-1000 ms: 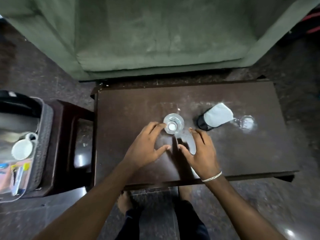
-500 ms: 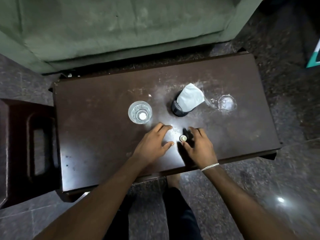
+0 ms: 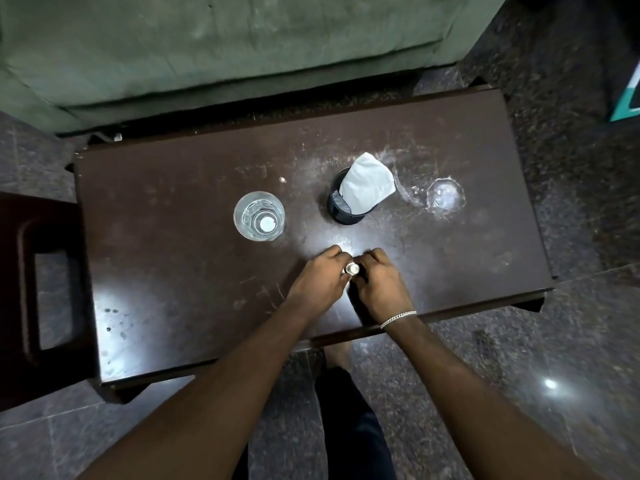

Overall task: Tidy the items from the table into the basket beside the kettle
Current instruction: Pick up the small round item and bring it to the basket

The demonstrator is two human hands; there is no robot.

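Dark wooden table [image 3: 166,271] standing on a speckled stone floor, with a green sofa [image 3: 221,46] along its far side and a dark stool [image 3: 20,258] at its left end. On the table stand a clear glass [image 3: 259,216], upright, and a dark holder [image 3: 343,206] with a white tissue [image 3: 367,183] rising from it; a second clear glass piece [image 3: 445,195] sits well to the right of the holder, its form hard to make out. Near the front edge, the left hand [image 3: 320,278] and the right hand [image 3: 377,282] meet around a small round pale object [image 3: 352,269], too small to identify; each grip is curled closed against it, fingertips on either side, the object apparently raised just clear of the surface. The step in hand appears to be the pick-up of this small item, the first of those visible here to be cleared. The basket and kettle are out of view, so the next move probably calls for securing the object in one hand and carrying it off the table toward them, most likely with a turn of the body. Small size suggests a pinch hold and a slow release.
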